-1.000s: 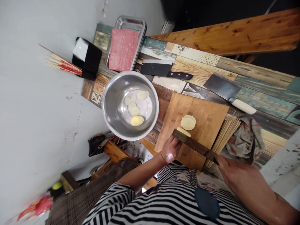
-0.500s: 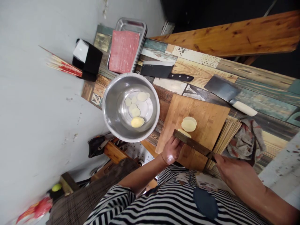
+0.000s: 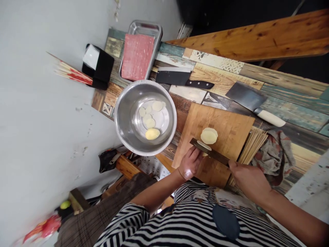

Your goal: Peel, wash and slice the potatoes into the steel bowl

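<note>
My right hand (image 3: 248,180) is wrapped round the handle of a kitchen knife (image 3: 219,157), its blade lying across the wooden cutting board (image 3: 228,127). A pale slice (image 3: 204,145) clings to the far face of the blade. Just beyond it, a second potato slice (image 3: 209,136) lies flat on the board. On the near side of the blade, the bent fingers of my left hand (image 3: 190,164) press on a potato piece (image 3: 205,154), mostly hidden by fingers and knife.
Left of the board stands a steel bowl (image 3: 117,132) with several slices and a peeled potato (image 3: 152,133). A black-handled knife (image 3: 177,77) and a white-handled cleaver (image 3: 248,96) lie behind. Skewers (image 3: 253,145), a cloth (image 3: 273,156) and a meat tray (image 3: 156,31) are nearby.
The knife has come down and nearer to me, and a slice now sits against its far face. My right hand has shifted slightly left; my left hand stays by the blade.
</note>
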Demonstrator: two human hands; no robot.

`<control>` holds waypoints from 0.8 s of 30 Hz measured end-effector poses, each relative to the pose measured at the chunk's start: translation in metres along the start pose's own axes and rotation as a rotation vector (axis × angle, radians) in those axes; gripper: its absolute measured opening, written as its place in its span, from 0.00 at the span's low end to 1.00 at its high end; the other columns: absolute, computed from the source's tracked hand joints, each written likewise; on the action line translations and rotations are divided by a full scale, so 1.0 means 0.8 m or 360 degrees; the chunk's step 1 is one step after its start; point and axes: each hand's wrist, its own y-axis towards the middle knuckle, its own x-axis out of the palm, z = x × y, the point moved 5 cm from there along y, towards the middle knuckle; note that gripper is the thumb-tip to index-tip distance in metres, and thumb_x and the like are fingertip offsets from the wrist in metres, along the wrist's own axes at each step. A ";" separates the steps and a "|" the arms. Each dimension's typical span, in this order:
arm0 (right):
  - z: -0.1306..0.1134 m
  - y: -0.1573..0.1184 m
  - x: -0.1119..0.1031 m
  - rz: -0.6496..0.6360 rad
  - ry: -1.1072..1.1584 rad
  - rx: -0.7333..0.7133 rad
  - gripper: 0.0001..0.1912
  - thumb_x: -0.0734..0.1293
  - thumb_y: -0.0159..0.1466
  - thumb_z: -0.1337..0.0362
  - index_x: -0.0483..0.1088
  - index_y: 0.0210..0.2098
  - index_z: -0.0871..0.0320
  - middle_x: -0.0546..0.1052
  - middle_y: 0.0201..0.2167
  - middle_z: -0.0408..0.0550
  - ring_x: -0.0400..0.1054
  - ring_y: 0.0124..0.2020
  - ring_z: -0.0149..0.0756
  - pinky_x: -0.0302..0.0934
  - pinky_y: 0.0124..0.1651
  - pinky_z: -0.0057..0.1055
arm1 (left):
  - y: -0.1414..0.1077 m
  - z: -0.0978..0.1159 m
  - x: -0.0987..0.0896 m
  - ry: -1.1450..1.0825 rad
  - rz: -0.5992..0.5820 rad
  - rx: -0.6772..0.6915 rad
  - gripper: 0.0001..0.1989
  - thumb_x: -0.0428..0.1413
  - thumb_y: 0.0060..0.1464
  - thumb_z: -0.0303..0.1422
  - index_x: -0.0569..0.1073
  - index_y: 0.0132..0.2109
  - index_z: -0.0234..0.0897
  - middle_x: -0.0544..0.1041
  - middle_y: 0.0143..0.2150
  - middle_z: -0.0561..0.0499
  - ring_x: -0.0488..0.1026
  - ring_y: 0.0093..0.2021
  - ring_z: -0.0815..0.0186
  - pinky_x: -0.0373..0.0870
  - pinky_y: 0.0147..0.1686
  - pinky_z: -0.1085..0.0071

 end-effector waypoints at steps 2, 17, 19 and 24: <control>0.008 0.002 0.003 0.0027 0.0029 0.0006 0.11 0.58 0.69 0.73 0.70 0.33 0.58 0.76 0.22 0.49 0.74 0.24 0.38 0.48 0.25 0.31 | 0.000 0.000 0.002 -0.0012 -0.0002 -0.0016 0.18 0.55 0.68 0.29 0.73 0.62 0.28 0.77 0.56 0.32 0.73 0.62 0.49 0.80 0.56 0.49; -0.024 -0.079 -0.043 0.0626 -0.0176 -0.0298 0.16 0.61 0.59 0.84 0.68 0.30 0.56 0.72 0.22 0.42 0.70 0.22 0.35 0.56 0.26 0.33 | 0.011 0.002 -0.009 -0.0062 0.0195 -0.0095 0.18 0.42 0.74 0.36 0.75 0.46 0.35 0.76 0.38 0.43 0.79 0.43 0.56 0.85 0.41 0.61; -0.023 -0.080 -0.040 0.0634 -0.0186 -0.0305 0.16 0.61 0.57 0.84 0.68 0.30 0.56 0.72 0.21 0.43 0.70 0.21 0.35 0.56 0.26 0.33 | 0.012 0.004 -0.011 -0.0028 0.0215 -0.0078 0.17 0.42 0.74 0.34 0.75 0.44 0.36 0.76 0.36 0.44 0.79 0.44 0.57 0.85 0.42 0.60; -0.018 -0.079 -0.032 0.0611 -0.0223 -0.0311 0.15 0.61 0.58 0.83 0.68 0.29 0.56 0.72 0.21 0.42 0.70 0.21 0.36 0.57 0.25 0.33 | 0.016 0.007 -0.013 -0.0008 0.0273 -0.0047 0.18 0.42 0.73 0.32 0.75 0.42 0.37 0.75 0.35 0.45 0.78 0.42 0.58 0.84 0.40 0.64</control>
